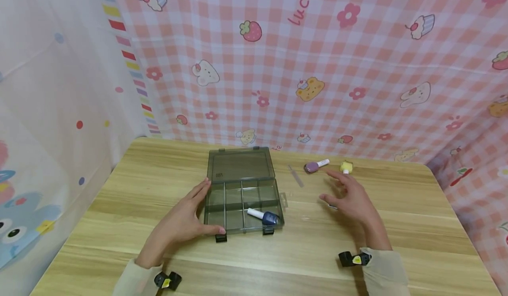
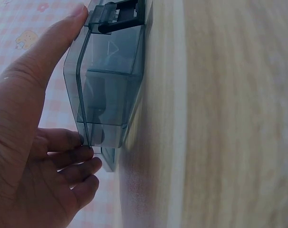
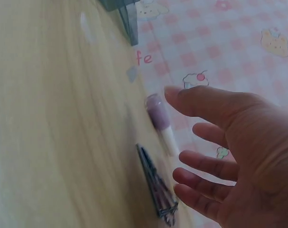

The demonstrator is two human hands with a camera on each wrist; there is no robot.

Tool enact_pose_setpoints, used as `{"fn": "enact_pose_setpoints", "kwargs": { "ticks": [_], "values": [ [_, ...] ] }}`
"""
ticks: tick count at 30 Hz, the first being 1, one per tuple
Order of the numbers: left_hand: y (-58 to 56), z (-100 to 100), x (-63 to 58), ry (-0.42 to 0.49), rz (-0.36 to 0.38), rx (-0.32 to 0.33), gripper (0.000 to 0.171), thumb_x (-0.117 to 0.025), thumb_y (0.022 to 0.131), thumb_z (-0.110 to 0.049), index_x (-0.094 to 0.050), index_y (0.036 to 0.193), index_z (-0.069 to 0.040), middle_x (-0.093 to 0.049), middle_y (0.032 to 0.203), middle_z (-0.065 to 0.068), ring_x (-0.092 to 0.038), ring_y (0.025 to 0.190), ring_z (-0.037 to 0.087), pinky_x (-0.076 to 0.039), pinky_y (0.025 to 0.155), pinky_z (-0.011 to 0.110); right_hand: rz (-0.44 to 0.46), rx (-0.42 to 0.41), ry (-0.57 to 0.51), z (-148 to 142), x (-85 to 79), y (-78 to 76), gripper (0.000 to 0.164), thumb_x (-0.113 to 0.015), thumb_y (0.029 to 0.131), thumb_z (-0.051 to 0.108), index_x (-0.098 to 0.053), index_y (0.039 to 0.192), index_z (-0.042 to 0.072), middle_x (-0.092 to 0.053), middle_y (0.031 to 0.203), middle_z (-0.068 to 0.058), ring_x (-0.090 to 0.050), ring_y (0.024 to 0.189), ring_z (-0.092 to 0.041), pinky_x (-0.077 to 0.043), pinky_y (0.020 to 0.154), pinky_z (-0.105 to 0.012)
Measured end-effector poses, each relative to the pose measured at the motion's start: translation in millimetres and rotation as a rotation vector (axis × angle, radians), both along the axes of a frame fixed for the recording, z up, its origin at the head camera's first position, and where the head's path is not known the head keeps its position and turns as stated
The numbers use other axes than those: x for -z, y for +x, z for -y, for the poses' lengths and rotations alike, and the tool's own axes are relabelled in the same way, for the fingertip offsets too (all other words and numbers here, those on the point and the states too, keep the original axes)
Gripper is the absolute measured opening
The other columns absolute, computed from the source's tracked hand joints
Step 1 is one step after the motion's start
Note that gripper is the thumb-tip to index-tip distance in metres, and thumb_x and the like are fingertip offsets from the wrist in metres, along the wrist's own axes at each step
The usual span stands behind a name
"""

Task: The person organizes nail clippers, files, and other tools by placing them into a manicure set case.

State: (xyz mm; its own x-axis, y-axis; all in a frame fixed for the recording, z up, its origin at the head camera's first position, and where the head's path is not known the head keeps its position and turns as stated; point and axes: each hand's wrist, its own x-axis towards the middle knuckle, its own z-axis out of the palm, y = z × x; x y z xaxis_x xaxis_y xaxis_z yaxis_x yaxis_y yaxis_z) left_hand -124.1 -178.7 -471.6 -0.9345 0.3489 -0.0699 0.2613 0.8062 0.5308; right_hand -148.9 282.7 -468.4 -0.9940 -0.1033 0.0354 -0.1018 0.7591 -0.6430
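Note:
A translucent grey compartment box [image 1: 234,205] lies on the table with its lid [image 1: 241,164] folded back. My left hand [image 1: 180,219] holds its left side, thumb at the front edge and fingertips near the hinge. Inside, a dark blue nail polish bottle [image 1: 270,218] with a white cap rests in the front right part. My right hand [image 1: 351,199] hovers over the table right of the box, fingers loosely spread and holding nothing. Below it lies a metal nail clipper [image 3: 157,185], mostly hidden in the head view. A purple nail polish bottle [image 1: 311,167] lies beyond that hand.
A yellow bottle [image 1: 346,167] with a white cap is at the back right. Left of the purple bottle lies a thin pale strip [image 1: 296,177], perhaps a nail file. The checked pink cloth [image 1: 278,66] hangs behind the wooden table [image 1: 309,260].

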Motion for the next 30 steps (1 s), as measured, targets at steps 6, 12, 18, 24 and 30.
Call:
{"fn": "enact_pose_setpoints", "kwargs": {
  "ticks": [6, 12, 18, 24, 30],
  "values": [
    [0.5, 0, 0.2, 0.002, -0.001, -0.003, 0.136, -0.079, 0.064, -0.08, -0.019, 0.165, -0.013, -0.014, 0.174, 0.004, -0.029, 0.155, 0.037, -0.04, 0.117, 0.059, 0.018, 0.041, 0.023, -5, 3.7, -0.3, 0.063, -0.083, 0.088, 0.033, -0.061, 0.14, 0.004, -0.062, 0.127, -0.021, -0.062, 0.109, -0.036, -0.053, 0.092, -0.048],
    [0.0, 0, 0.7, 0.004, 0.007, -0.005, 0.136, -0.08, 0.064, -0.079, -0.018, 0.166, -0.014, -0.013, 0.174, 0.002, -0.029, 0.155, 0.037, -0.04, 0.118, 0.059, 0.01, 0.063, 0.032, -7, 8.2, -1.1, 0.055, -0.083, 0.087, 0.029, -0.067, 0.133, 0.004, -0.064, 0.12, -0.017, -0.061, 0.102, -0.028, -0.049, 0.084, -0.035],
    [0.0, 0, 0.7, 0.006, 0.012, -0.006, 0.136, -0.08, 0.064, -0.079, -0.017, 0.166, -0.014, -0.013, 0.174, 0.002, -0.027, 0.156, 0.036, -0.039, 0.119, 0.059, -0.016, 0.068, 0.033, -6, 14.7, -1.5, 0.046, -0.081, 0.09, 0.025, -0.07, 0.13, 0.004, -0.061, 0.113, -0.015, -0.058, 0.097, -0.026, -0.047, 0.082, -0.034],
    [0.7, 0, -0.6, 0.007, 0.012, -0.005, 0.136, -0.081, 0.064, -0.078, -0.017, 0.166, -0.013, -0.014, 0.174, 0.003, -0.028, 0.156, 0.037, -0.039, 0.118, 0.059, -0.041, 0.073, 0.049, -4, 16.2, -1.4, 0.035, -0.078, 0.092, 0.02, -0.073, 0.122, 0.005, -0.06, 0.108, -0.015, -0.059, 0.096, -0.027, -0.049, 0.082, -0.038],
    [1.0, 0, -1.6, 0.008, 0.02, -0.008, 0.136, -0.081, 0.064, -0.078, -0.016, 0.166, -0.014, -0.014, 0.174, 0.004, -0.029, 0.155, 0.038, -0.04, 0.117, 0.06, -0.086, 0.097, 0.038, -3, 19.9, -2.1, 0.025, -0.079, 0.091, 0.018, -0.076, 0.112, 0.005, -0.063, 0.106, -0.013, -0.062, 0.094, -0.027, -0.05, 0.081, -0.039]
  ]
}}
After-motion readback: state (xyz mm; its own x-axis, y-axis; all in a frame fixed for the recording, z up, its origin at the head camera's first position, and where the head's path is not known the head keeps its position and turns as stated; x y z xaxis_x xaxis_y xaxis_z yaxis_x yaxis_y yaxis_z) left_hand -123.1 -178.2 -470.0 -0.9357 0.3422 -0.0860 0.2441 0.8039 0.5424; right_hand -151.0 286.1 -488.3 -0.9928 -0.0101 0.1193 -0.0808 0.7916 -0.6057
